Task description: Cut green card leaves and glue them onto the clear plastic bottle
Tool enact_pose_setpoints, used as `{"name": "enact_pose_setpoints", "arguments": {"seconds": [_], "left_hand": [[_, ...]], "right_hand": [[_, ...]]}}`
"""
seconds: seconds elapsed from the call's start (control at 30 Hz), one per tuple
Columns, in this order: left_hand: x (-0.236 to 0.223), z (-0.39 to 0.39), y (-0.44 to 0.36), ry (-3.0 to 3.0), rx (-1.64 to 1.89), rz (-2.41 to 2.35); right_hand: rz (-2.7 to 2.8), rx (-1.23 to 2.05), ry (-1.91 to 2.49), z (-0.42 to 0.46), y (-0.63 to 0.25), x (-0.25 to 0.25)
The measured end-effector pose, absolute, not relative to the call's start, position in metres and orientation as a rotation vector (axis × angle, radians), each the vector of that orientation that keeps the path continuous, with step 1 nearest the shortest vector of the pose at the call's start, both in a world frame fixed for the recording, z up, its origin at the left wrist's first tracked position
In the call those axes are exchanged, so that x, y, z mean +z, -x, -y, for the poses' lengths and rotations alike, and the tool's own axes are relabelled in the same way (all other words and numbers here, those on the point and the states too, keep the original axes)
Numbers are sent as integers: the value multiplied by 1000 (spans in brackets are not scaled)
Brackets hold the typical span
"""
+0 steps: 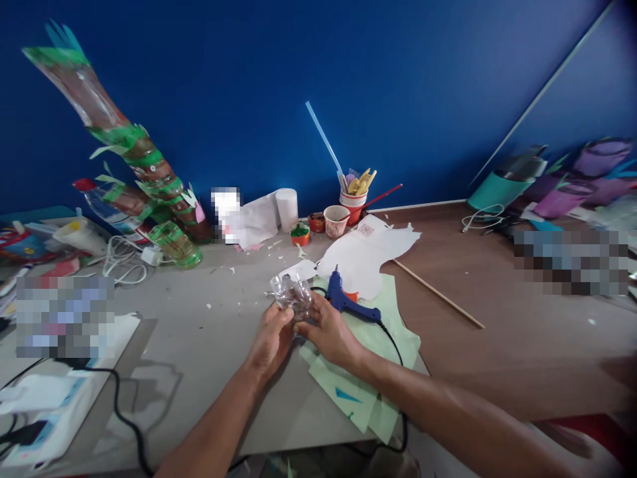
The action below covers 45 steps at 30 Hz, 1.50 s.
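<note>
Just below the centre of the frame, a clear plastic bottle piece (pixel 292 292) is being held between 2 bare hands, clear of the grey tabletop (pixel 199 358). By the left hand (pixel 271 335) its left side is being gripped, with the fingers curled in and the thumb laid on the near face. By the right hand (pixel 332 330) the right side is being pinched between partly closed fingers and thumb. The load is apparently being shared by 2 sides because the thin wall would be dented by a hard squeeze; how firmly it is being pressed cannot be told.

Right of centre, a blue glue gun (pixel 348 302) is being supported by a white paper sheet (pixel 355 255) and pale green paper sheets (pixel 398 345). Its nozzle is being pointed toward the top of the frame, away from the wrists, presumably for safety, while its handle is being left near the right hand.

At upper centre, yellow plastic cutlery (pixel 362 183) and a translucent rod (pixel 323 138) are being held upright or leaning by a red-and-white paper cup (pixel 354 204), probably to save table space. At upper left, a tall brown-and-green bottle structure (pixel 162 178) is being stood back, seemingly out of the working area.
</note>
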<state>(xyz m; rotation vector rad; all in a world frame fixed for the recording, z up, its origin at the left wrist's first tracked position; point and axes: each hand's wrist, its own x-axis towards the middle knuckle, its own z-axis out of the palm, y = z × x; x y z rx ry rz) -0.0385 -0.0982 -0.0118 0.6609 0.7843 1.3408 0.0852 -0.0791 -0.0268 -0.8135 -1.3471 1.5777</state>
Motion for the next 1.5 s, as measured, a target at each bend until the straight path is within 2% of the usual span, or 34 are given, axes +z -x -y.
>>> {"name": "enact_pose_setpoints", "arguments": {"seconds": [0.37, 0.67, 0.97, 1.13, 1.37, 1.5], "left_hand": [[-10, 98, 38, -656, 1344, -834], [-13, 98, 41, -674, 1301, -790], [-5, 100, 40, -683, 1229, -763], [-2, 102, 37, -732, 1169, -789], [-9, 102, 37, -748, 1128, -841], [-10, 100, 37, -726, 1176, -902]], "right_hand": [[1371, 1534, 836, 80, -85, -28], [1174, 1738, 774, 73, -87, -11], [1085, 1781, 734, 68, -91, -2], [1189, 1659, 720, 68, -93, 1], [1484, 1276, 1087, 66, -97, -4], [1481, 1379, 981, 65, -98, -2]]}}
